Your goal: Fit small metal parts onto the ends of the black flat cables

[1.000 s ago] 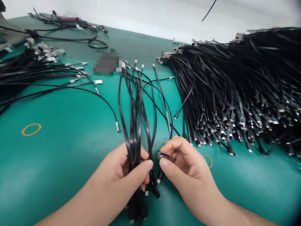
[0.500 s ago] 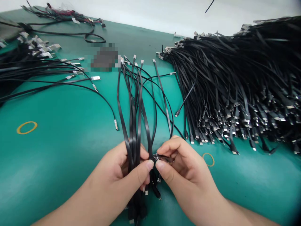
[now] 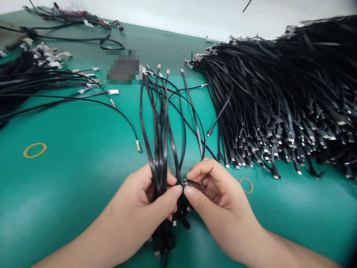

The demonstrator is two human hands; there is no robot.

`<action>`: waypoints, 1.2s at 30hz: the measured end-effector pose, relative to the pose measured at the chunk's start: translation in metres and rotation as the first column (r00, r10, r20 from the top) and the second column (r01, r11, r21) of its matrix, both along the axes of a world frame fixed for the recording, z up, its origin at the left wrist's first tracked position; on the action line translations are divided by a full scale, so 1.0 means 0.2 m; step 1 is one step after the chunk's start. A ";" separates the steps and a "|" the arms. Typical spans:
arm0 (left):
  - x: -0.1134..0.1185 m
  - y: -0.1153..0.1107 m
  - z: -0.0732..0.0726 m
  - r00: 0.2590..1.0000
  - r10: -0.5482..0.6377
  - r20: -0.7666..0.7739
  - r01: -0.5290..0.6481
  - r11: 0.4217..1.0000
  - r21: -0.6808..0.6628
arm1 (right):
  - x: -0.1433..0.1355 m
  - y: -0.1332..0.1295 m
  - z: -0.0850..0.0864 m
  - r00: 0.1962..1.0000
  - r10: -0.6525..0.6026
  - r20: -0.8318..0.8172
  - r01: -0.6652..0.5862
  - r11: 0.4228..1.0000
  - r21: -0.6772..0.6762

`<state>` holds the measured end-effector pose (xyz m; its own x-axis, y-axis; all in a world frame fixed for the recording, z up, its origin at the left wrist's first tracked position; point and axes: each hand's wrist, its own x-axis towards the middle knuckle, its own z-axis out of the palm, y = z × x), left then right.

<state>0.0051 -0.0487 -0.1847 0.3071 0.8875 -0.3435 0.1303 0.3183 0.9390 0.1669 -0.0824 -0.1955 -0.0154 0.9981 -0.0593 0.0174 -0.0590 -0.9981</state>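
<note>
1. Our left hand (image 3: 149,206) is closed round a bunch (image 3: 165,145) of black cables, thumb and fingers pinching it just above the lower plugs (image 3: 174,223); its far ends fan out over the table (image 3: 83,178).
2. Our right hand (image 3: 223,208) pinches a small metal tool (image 3: 196,184), apparently a clipper, between thumb and forefinger, with the other fingers curled in. The tip sits right by the bunch's outermost cable (image 3: 174,153), at our left thumb; whether it touches, we cannot tell.
3. Done, as we judge it: the bunch is gathered and this cable is separated enough for the tool to reach it.
4. Left, as we judge it: work on this cable looks unfinished. How many others are dealt with does not show.
5. The big heap (image 3: 262,89) on the right and the smaller pile (image 3: 22,82) on the left lie outside our hands; we cannot tell which, if either, is finished.
6. Two yellow bands (image 3: 24,152) lie flat, around nothing.
</note>
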 end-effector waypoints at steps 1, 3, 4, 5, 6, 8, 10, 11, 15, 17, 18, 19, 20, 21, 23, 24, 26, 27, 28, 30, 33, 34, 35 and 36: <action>0.00 0.00 0.00 1.000 0.002 0.001 -0.002 1.000 0.001 | 0.00 0.00 0.00 1.000 0.001 -0.008 -0.001 1.000 0.002; 0.00 0.00 0.00 1.000 0.006 0.008 -0.006 1.000 -0.001 | 0.00 0.00 0.00 1.000 0.002 -0.023 -0.002 1.000 0.003; 0.00 0.00 0.00 1.000 0.005 0.011 -0.005 1.000 -0.007 | 0.00 0.00 0.00 1.000 0.000 -0.028 0.000 1.000 0.002; 0.00 0.00 0.00 1.000 0.004 0.014 -0.003 1.000 -0.015 | 0.00 0.00 0.00 1.000 -0.002 -0.030 0.002 1.000 -0.002; 0.00 0.00 0.00 1.000 -0.003 0.016 0.003 1.000 -0.024 | 0.00 0.01 0.00 0.999 -0.005 -0.031 0.005 1.000 -0.008; 0.00 0.00 0.01 1.000 -0.017 0.015 0.018 0.999 -0.041 | 0.00 0.01 0.01 0.999 0.005 -0.040 -0.007 1.000 -0.030; 0.00 0.00 0.01 1.000 -0.027 0.010 0.028 0.998 -0.055 | 0.00 0.02 0.02 0.998 0.024 -0.061 -0.028 0.997 -0.066; 0.00 0.00 0.01 1.000 -0.029 0.006 0.029 0.998 -0.059 | 0.00 0.02 0.02 0.997 0.033 -0.073 -0.040 0.995 -0.086; 0.00 0.00 0.01 0.999 -0.037 -0.013 0.036 0.998 -0.056 | 0.01 0.02 0.03 0.996 0.049 -0.079 -0.061 0.987 -0.149; 0.00 0.00 0.01 0.999 -0.046 -0.017 0.045 0.998 -0.044 | 0.02 0.02 0.03 0.997 0.055 -0.055 -0.064 0.985 -0.161; 0.00 0.00 0.01 0.999 -0.050 -0.020 0.049 0.998 -0.039 | 0.02 0.01 0.04 0.997 0.059 -0.044 -0.065 0.984 -0.166; 0.00 0.00 0.01 0.998 -0.054 -0.022 0.053 0.998 -0.034 | 0.03 0.02 0.04 0.997 0.064 -0.038 -0.069 0.983 -0.172; 0.00 0.00 0.01 0.998 -0.058 -0.023 0.058 0.998 -0.026 | 0.03 0.02 0.04 0.997 0.068 -0.038 -0.074 0.981 -0.181; -0.01 0.00 0.02 0.998 -0.060 -0.027 0.059 0.998 -0.021 | 0.03 0.02 0.05 0.997 0.072 -0.042 -0.079 0.978 -0.191; -0.01 -0.01 0.02 0.998 -0.059 -0.027 0.059 0.998 -0.015 | 0.02 0.02 0.05 0.995 0.076 -0.059 -0.087 0.974 -0.209; -0.01 -0.01 0.02 0.998 -0.059 -0.026 0.059 0.998 -0.012 | 0.02 0.02 0.05 0.995 0.073 -0.067 -0.085 0.974 -0.211; -0.01 -0.01 0.02 0.998 -0.054 -0.027 0.054 0.998 -0.010 | 0.02 0.01 0.05 0.995 0.057 -0.080 -0.073 0.974 -0.212; -0.01 -0.01 0.02 0.998 -0.049 -0.027 0.048 0.999 -0.010 | 0.01 0.01 0.05 0.995 0.048 -0.091 -0.067 0.974 -0.216; 0.00 0.00 0.02 0.999 -0.043 -0.026 0.042 0.999 -0.009 | 0.01 0.01 0.05 0.994 0.037 -0.104 -0.059 0.972 -0.226; 0.00 0.00 0.02 0.999 -0.030 -0.028 0.029 0.999 -0.015 | 0.00 0.01 0.04 0.991 0.008 -0.136 -0.043 0.967 -0.252; 0.00 -0.01 0.02 0.999 -0.032 -0.026 0.031 0.999 -0.021 | 0.01 0.03 0.04 0.986 -0.052 -0.156 0.013 0.971 -0.240; 0.00 -0.01 0.02 0.999 -0.036 -0.028 0.035 0.999 -0.023 | 0.01 0.04 0.03 0.986 -0.080 -0.149 0.048 0.978 -0.204; 0.00 -0.01 0.02 0.999 -0.039 -0.031 0.038 0.999 -0.023 | 0.01 0.05 0.03 0.985 -0.107 -0.139 0.085 0.984 -0.155; -0.01 -0.01 0.01 0.998 -0.043 -0.034 0.042 0.999 -0.024 | 0.02 0.05 0.02 0.984 -0.129 -0.127 0.116 0.988 -0.104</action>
